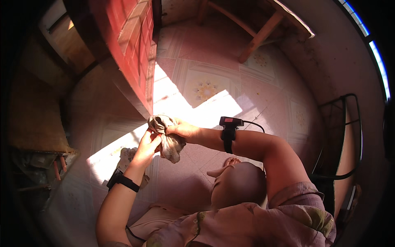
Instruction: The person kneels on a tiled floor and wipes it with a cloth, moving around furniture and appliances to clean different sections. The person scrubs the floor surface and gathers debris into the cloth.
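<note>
Both hands grip a crumpled, grey-beige cloth beside the lower edge of a red panelled door. My left hand pinches the cloth from the lower left, with the thumb on its middle. From the right, my right hand holds the upper part of the bundle, its thumb pressed into the folds. The lower end of the cloth hangs loose. A small red spot shows between the hands; I cannot tell what it is. Whether the cloth touches the door is unclear.
Patterned tiles cover the floor, partly in bright sunlight. A second rag-like thing lies behind my left forearm. A wooden table stands at the back, a metal-framed chair at right, and a worn wooden cabinet at left.
</note>
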A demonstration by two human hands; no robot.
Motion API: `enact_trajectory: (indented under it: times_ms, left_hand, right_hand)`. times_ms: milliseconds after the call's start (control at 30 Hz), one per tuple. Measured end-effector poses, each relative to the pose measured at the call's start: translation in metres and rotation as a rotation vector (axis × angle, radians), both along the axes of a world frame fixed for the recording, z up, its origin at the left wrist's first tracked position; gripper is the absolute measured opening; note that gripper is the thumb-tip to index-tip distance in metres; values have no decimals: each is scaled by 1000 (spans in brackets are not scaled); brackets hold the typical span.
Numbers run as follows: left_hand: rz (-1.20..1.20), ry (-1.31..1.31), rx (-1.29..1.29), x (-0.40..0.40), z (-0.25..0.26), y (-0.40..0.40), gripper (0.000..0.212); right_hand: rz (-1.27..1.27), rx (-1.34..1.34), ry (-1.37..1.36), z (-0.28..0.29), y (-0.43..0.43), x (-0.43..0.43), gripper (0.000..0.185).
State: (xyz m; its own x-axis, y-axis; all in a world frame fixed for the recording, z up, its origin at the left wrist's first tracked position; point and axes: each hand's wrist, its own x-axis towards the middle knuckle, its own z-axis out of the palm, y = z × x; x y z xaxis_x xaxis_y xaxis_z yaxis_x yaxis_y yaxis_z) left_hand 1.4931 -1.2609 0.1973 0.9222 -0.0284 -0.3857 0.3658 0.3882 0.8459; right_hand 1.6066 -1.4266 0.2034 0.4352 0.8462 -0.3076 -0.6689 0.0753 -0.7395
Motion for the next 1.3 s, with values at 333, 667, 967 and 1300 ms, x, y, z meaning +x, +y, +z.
enact_trajectory:
  times_ms: [333,667,967,1300]
  left_hand:
    - [-27,185,221,83,-60,-68,35]
    - [-129,309,-142,138,-77,-199,37]
    - [-699,393,53,180,-63,-254,46]
    - [-1139,-323,1145,216,-107,-288,76]
  right_hand:
    - [-616,-317,-611,-77,-79,21,61]
    - [-678,-467,-806,-89,-202,28,81]
    - [-929,-487,-197,-121,-285,7,60]
    - [-1743,-1180,-196,-181,-542,-49,50]
